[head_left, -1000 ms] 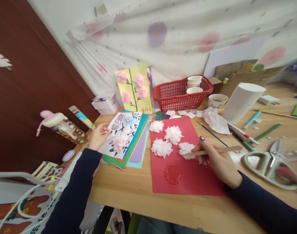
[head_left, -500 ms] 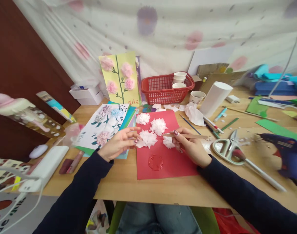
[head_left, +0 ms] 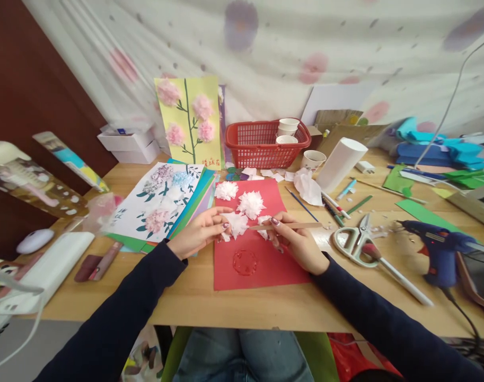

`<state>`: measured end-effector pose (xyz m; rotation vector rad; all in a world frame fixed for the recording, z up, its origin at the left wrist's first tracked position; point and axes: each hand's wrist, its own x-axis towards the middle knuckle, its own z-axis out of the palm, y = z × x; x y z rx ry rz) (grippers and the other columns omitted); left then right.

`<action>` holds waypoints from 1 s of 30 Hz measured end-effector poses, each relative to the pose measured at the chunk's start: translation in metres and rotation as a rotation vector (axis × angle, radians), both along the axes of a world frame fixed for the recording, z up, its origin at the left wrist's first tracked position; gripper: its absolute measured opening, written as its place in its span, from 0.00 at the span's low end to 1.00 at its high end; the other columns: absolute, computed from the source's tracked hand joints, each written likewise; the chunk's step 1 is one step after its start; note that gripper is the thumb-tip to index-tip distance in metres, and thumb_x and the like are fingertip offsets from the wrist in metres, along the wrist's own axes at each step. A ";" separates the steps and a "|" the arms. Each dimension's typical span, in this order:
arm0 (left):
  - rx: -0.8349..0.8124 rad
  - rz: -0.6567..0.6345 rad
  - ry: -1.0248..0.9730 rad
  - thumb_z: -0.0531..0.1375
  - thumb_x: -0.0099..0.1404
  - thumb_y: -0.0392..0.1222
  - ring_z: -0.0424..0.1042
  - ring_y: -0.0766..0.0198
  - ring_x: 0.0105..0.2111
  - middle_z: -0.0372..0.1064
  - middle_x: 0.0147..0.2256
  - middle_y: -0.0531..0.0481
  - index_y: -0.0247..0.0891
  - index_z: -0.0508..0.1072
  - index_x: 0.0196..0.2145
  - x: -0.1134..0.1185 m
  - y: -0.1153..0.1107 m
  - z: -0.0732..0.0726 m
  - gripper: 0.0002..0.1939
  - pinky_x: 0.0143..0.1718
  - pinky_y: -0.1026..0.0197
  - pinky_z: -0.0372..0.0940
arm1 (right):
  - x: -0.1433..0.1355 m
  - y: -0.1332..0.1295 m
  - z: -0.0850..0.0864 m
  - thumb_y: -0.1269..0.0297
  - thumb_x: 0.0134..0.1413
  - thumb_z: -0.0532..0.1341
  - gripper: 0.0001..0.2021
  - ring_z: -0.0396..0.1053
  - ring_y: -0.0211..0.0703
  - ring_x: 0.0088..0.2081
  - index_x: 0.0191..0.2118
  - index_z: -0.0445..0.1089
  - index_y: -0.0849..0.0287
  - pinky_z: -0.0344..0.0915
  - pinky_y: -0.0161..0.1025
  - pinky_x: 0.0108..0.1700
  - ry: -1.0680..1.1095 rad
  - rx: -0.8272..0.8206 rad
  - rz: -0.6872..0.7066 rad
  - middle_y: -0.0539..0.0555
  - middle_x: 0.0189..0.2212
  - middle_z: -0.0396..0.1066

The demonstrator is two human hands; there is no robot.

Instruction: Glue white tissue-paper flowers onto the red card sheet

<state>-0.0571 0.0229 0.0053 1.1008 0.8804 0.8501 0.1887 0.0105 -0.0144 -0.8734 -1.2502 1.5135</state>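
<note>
A red sheet (head_left: 261,270) lies on the wooden table, bearing white tissue flowers (head_left: 251,203) and, nearer me, a clear glue ring (head_left: 245,262). Over the sheet's left edge, my left hand (head_left: 200,231) is closed in a pinch at the edge of a white tissue piece (head_left: 237,224). My right hand (head_left: 295,237) grips a flat wooden stick (head_left: 301,225) between thumb and fingers, its tip pointing left beside the tissue. Another white flower is partly hidden behind my right fingers.
Scissors (head_left: 355,241) and a blue glue gun (head_left: 442,244) lie on the right. Behind the sheet stands a red basket (head_left: 261,146) with paper cups. Painted flower sheets (head_left: 136,196) lie left, with a white power strip (head_left: 59,262) nearer the left edge.
The view has turned slightly right. My left fingers have closed at the tissue, and the stick in my right hand has moved left relative to the flowers.
</note>
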 end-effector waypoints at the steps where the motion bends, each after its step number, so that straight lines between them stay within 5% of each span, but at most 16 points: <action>1: 0.018 -0.017 0.005 0.67 0.56 0.36 0.73 0.63 0.32 0.74 0.33 0.49 0.38 0.71 0.50 0.000 -0.001 0.000 0.23 0.30 0.64 0.61 | 0.000 0.000 0.001 0.49 0.55 0.66 0.17 0.59 0.34 0.20 0.30 0.66 0.56 0.53 0.32 0.18 0.003 -0.006 -0.003 0.46 0.21 0.66; 6: 0.105 -0.080 0.001 0.67 0.58 0.36 0.74 0.61 0.38 0.75 0.41 0.45 0.39 0.68 0.53 0.000 -0.003 0.000 0.25 0.35 0.63 0.64 | -0.002 -0.006 0.008 0.45 0.54 0.65 0.18 0.61 0.35 0.20 0.33 0.69 0.57 0.56 0.33 0.19 -0.028 -0.015 0.010 0.49 0.24 0.70; 18: -0.041 -0.168 0.187 0.73 0.50 0.40 0.72 0.67 0.25 0.75 0.29 0.54 0.35 0.62 0.54 0.005 -0.002 0.009 0.37 0.29 0.63 0.65 | -0.007 -0.015 0.010 0.41 0.59 0.60 0.23 0.63 0.35 0.22 0.33 0.68 0.59 0.60 0.34 0.23 -0.165 0.079 0.187 0.50 0.23 0.69; 30: 0.058 -0.151 0.310 0.67 0.54 0.37 0.74 0.64 0.29 0.79 0.32 0.50 0.36 0.62 0.53 0.014 -0.003 0.005 0.30 0.35 0.61 0.65 | -0.007 -0.014 0.007 0.42 0.61 0.59 0.22 0.63 0.34 0.21 0.33 0.68 0.59 0.61 0.33 0.22 -0.146 0.082 0.204 0.50 0.23 0.69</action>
